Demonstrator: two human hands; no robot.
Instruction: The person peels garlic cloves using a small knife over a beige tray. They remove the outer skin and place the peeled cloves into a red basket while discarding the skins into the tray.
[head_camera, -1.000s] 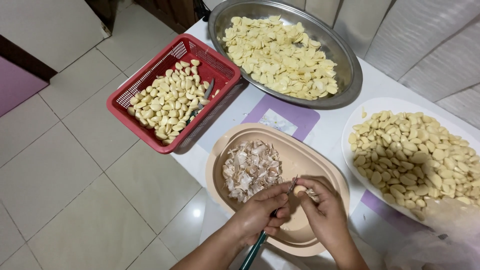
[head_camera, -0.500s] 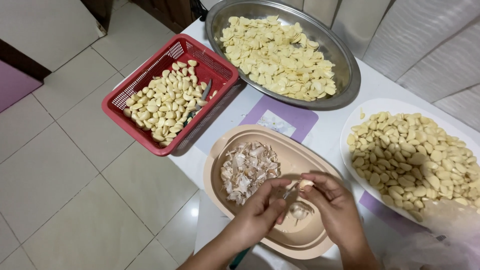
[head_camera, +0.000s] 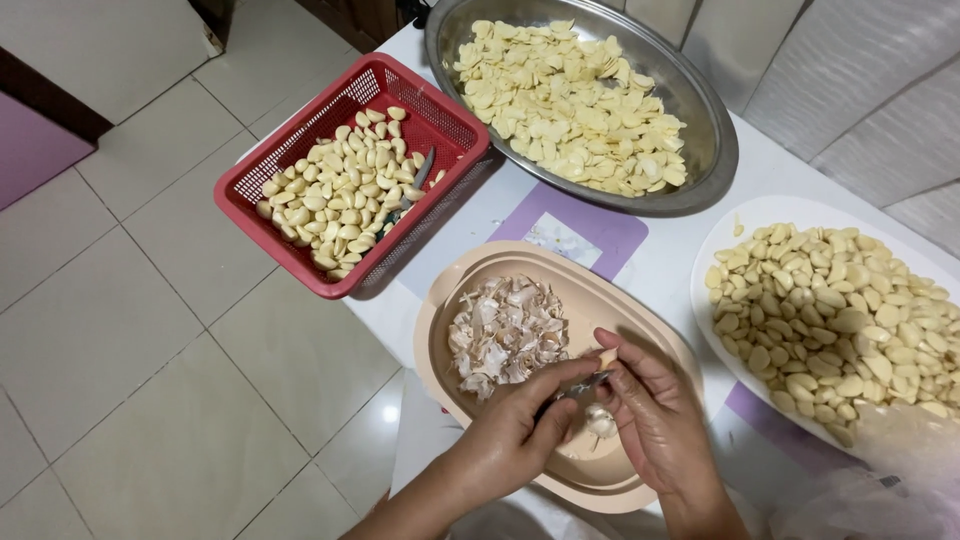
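Two bare hands meet low in the frame, just right of centre, both forearms rising from the bottom edge. The left hand (head_camera: 520, 425) comes in from the lower left with its back to the camera, fingers curled shut around a small knife (head_camera: 575, 388) whose blade shows between the hands. The right hand (head_camera: 655, 420) comes up from the bottom right, wrist bent inward, thumb and forefinger pinched together on a garlic clove (head_camera: 606, 357) held at the knife's tip. Both hands hover over the near end of a beige oval tray (head_camera: 445, 330) on the white counter (head_camera: 660, 270); whether they touch the tray cannot be told.

Just beyond the left hand, in the tray's left half, lies a heap of papery garlic skins (head_camera: 503, 335). A pale clove or two lies in the tray under the hands, mostly hidden.

To the right, at mid-height, a white dish (head_camera: 725, 232) holds a mound of whole peeled cloves and runs off the right edge. Clear plastic blurs the lower right corner. A purple mat (head_camera: 610, 235) shows past the tray.

Farther off, in the upper left, a red plastic basket (head_camera: 285, 165) overhangs the counter's edge above the tiled floor (head_camera: 130, 330); it holds peeled cloves and a second knife (head_camera: 412, 185). At top centre sits a large metal basin (head_camera: 715, 150) filled with sliced garlic.
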